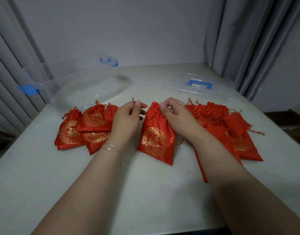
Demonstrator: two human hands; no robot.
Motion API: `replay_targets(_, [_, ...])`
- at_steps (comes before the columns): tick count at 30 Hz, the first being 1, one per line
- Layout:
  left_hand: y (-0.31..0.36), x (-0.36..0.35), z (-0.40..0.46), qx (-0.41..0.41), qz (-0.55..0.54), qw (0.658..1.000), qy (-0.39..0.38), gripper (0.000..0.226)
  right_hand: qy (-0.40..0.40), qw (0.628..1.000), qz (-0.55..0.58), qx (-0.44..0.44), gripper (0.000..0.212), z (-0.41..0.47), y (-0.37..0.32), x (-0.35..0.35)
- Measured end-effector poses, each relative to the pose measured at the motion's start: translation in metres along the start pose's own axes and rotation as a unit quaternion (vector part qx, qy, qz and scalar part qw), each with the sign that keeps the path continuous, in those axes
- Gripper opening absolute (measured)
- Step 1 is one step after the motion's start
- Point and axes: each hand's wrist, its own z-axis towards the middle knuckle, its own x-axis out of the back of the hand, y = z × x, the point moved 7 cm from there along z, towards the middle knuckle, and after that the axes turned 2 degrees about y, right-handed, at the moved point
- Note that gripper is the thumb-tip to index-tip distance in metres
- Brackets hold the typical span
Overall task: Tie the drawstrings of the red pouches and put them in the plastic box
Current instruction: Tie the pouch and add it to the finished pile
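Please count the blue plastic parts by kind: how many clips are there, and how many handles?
Blue clips on the box: 2
Blue handle on the lid: 1
Total: 3

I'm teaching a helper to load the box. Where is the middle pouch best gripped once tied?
Probably at the gathered neck of the middle pouch, from above: it lies flat on the table with that bunched end toward the plastic box.
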Motion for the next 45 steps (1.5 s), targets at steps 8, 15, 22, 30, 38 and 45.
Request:
replay_targets(8, [-0.016,0.014,0.008,0.095,-0.087,0.99,0.049,0.038,0.065,0.995,-0.059,-0.05,0.045,0.002,0.007,0.027])
replay_targets(15, [-0.027,0.024,0.007,0.169,-0.175,0.962,0.12,0.038,0.085,0.994,-0.006,-0.072,0.047,0.003,0.005,0.018])
replay_targets(22, [0.002,0.002,-0.002,0.115,-0.247,0.961,-0.046,0.036,0.102,0.99,-0.013,-0.097,0.046,0.005,0.024,0.012])
replay_targets(30, [0.021,-0.025,-0.014,-0.056,-0.041,0.983,-0.17,0.022,0.027,0.993,-0.004,-0.116,0.039,0.005,0.032,-0.008])
replay_targets(38, [0.012,-0.014,-0.006,-0.043,0.032,0.993,-0.104,0.019,0.007,0.995,0.055,-0.088,0.033,-0.001,0.012,-0.003])
replay_targets(45, [0.013,-0.016,-0.005,-0.068,0.065,0.986,-0.135,0.014,-0.038,0.997,0.062,0.002,0.019,-0.006,-0.006,-0.015])
